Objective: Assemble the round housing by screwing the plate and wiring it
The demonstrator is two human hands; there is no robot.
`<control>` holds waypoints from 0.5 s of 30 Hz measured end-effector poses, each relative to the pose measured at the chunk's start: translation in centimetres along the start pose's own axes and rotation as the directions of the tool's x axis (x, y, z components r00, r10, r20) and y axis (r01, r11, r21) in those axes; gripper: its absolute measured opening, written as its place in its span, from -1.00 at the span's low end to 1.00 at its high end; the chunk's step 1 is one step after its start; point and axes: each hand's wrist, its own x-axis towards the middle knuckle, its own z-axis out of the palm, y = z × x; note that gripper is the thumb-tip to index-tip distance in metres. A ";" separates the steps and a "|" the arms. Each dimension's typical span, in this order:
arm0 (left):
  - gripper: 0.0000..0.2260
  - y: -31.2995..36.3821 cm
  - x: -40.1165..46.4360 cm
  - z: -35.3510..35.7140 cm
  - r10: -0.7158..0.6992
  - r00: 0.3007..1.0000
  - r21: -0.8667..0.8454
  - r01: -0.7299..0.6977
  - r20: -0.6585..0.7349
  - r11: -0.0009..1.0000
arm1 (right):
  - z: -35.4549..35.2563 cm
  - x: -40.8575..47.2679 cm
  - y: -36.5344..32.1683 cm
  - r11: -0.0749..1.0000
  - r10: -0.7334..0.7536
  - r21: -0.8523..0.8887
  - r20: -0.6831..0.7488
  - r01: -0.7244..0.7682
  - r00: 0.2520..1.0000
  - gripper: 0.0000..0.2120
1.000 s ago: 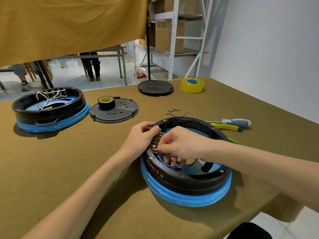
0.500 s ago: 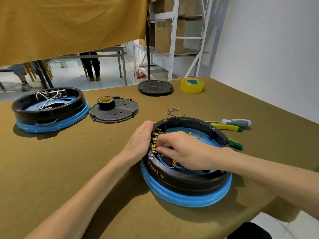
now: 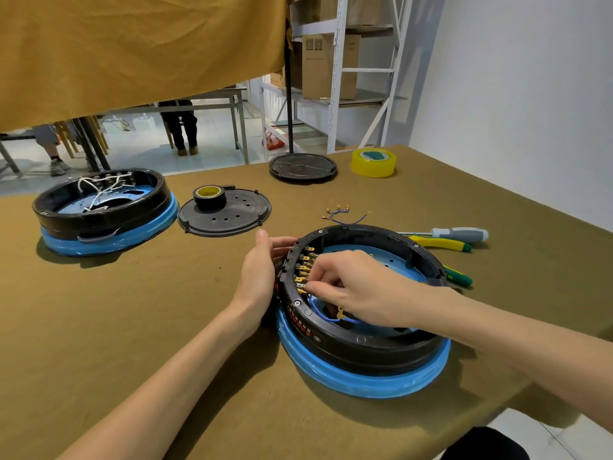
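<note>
The round black plastic housing with a blue-wrapped base [image 3: 361,330] is being kept near the front right edge of the olive cloth-covered surface [image 3: 132,310]. Its outer left wall is being pressed by the left hand [image 3: 260,277], fingers nearly straight. A thin blue wire with brass terminals [image 3: 326,315] is being pinched by the right hand [image 3: 351,290] at the row of brass tabs inside the rim. Open cloth is being left to the housing's left.
</note>
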 end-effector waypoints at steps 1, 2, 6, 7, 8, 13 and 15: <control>-0.57 -0.2 0.0 -0.1 0.015 1.000 0.037 -0.015 0.001 0.999 | 0.1 -0.1 0.0 1.000 -0.003 0.002 -0.008 0.003 1.000 -0.86; -0.63 -0.4 -0.1 -0.2 0.042 0.999 0.063 -0.042 0.005 0.997 | 0.1 -0.2 0.1 1.000 -0.007 0.001 -0.014 0.007 1.000 -0.87; -0.70 -0.5 -0.2 -0.2 0.070 0.997 0.089 -0.073 0.030 0.993 | -0.1 -0.2 0.1 1.000 -0.012 0.017 0.008 0.011 1.000 -0.88; -0.71 -0.5 -0.2 -0.2 0.067 0.997 0.098 -0.072 0.048 0.993 | -0.1 -0.2 0.0 1.000 -0.011 0.026 0.015 0.011 1.000 -0.88; -0.71 -0.5 -0.1 -0.3 0.066 0.996 0.106 -0.073 0.063 0.992 | -0.1 -0.2 0.0 0.999 -0.012 0.030 0.019 0.012 1.000 -0.88; -0.73 -0.5 0.1 -0.5 0.042 0.995 0.109 -0.052 0.090 0.993 | -0.2 -0.4 0.3 0.999 -0.040 0.002 0.011 0.040 0.999 -0.87; -0.73 -0.6 0.2 -0.5 0.036 0.995 0.115 -0.047 0.095 0.992 | -0.2 -0.5 0.5 0.999 -0.040 0.006 0.001 0.040 0.999 -0.87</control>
